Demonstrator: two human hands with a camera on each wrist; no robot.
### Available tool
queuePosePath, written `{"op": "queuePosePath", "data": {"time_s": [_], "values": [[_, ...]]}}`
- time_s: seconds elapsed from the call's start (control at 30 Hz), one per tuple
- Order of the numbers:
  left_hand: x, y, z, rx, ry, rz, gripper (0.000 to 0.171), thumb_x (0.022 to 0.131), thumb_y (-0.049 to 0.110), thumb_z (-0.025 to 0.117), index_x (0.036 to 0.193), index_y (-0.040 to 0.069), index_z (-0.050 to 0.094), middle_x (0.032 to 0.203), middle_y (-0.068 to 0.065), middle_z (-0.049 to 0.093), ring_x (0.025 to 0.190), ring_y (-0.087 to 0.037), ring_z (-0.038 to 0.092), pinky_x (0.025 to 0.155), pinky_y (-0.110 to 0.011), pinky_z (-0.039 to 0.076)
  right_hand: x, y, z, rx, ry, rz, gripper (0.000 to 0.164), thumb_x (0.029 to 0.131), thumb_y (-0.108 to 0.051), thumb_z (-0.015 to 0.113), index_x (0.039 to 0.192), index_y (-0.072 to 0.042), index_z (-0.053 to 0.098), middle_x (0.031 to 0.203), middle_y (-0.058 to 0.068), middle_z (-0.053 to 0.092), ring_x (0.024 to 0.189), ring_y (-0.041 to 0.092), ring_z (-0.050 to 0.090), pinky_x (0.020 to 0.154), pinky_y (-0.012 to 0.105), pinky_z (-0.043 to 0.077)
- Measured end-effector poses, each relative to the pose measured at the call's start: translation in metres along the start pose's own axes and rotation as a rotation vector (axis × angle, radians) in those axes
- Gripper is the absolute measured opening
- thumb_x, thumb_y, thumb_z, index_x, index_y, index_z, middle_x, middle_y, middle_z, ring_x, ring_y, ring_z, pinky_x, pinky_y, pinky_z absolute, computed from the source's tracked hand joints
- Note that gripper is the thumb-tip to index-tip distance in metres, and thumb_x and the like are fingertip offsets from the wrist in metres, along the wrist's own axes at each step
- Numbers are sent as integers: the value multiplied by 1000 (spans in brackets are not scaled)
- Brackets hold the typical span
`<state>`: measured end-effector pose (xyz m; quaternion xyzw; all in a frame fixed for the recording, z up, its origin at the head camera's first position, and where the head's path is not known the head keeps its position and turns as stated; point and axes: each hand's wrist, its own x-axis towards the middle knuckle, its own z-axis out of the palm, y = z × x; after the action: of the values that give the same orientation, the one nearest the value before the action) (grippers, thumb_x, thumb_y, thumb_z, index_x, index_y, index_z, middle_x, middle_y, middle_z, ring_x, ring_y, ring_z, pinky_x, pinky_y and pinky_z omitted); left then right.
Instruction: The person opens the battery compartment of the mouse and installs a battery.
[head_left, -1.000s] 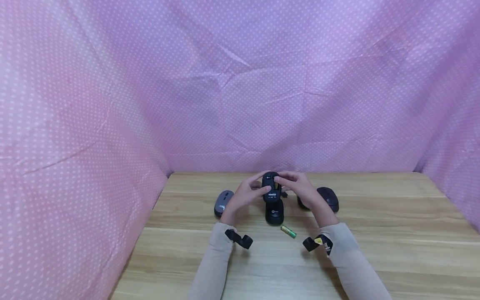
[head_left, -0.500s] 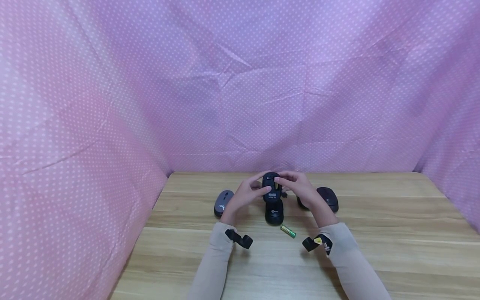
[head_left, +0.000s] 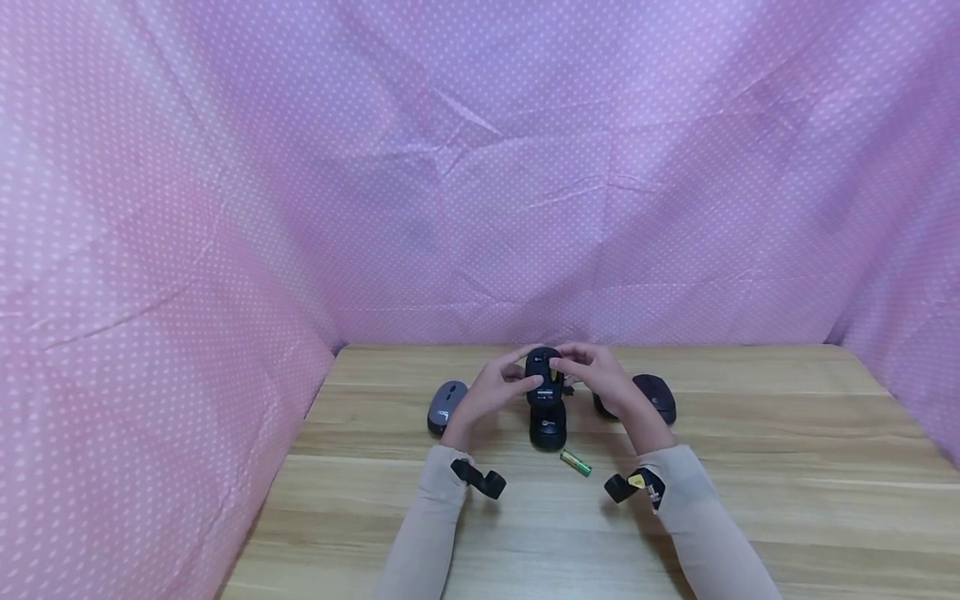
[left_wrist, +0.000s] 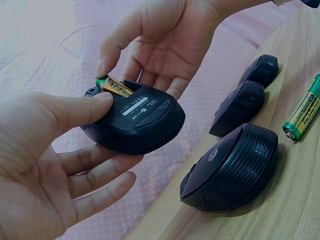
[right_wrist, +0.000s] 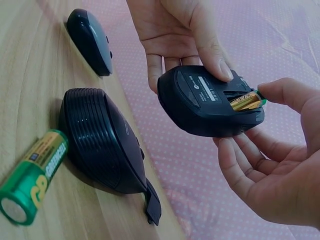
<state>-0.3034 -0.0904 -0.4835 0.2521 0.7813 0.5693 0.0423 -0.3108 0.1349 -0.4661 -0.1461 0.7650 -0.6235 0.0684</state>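
Compared with a second ago, the upturned black mouse (left_wrist: 137, 125) sits slightly lower in the head view, and the thumb of the right hand (head_left: 600, 377) has dipped with it; the things on the table (head_left: 750, 517) lie where they did. The mouse is held above the table, underside up, its battery slot exposed. The left hand (head_left: 492, 389) is clamped on one side of it, thumb on the underside beside the slot and fingers beneath. The right hand grips the opposite side, fingers below and thumb against the green end of a gold-and-green battery (right_wrist: 247, 102), which rests in the slot at a slant, the green end raised.

Below the held mouse, a middle black mouse (head_left: 548, 427) rests on the table, its far part hidden by the held one in the head view. A loose battery (head_left: 576, 463) lies near its close end. A small dark flap (right_wrist: 152, 204) sits at its far end; it may be a battery cover, but the view is too poor to be sure. To the left, the left wrist (head_left: 455, 433) covers an edge of a gray mouse (head_left: 447, 403). To the right, the right forearm (head_left: 649, 429) blocks most of another black mouse (head_left: 603, 407), with an outer black mouse (head_left: 657, 398) beside it. Pink dotted cloth (head_left: 480, 167) hangs behind the table.
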Motion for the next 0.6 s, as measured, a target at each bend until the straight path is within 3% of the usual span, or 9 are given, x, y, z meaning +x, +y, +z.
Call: {"op": "queuePosePath", "data": {"time_s": [0.2,0.37,0.6], "values": [[0,1,-1,18,1,-23,53,101,24,66,151,21,51,139,-14,63,107,-25,69,82,-34,60,1,1,1,12,43,21,36,100,-13,63,126,11,62,103,11,70,82,9,65,84,36,62],[0,2,-2,20,5,-26,52,100,25,67,150,23,52,129,-17,68,103,-24,70,81,-32,60,1,1,3,13,41,12,34,101,-10,61,126,12,61,100,9,70,82,8,65,85,39,62],[0,2,0,-2,14,-40,51,100,25,68,149,25,54,127,-19,69,102,-23,71,84,-37,61,0,1,2,-19,44,-4,33,101,-11,62,127,9,62,95,5,67,82,10,63,79,32,62]]}}
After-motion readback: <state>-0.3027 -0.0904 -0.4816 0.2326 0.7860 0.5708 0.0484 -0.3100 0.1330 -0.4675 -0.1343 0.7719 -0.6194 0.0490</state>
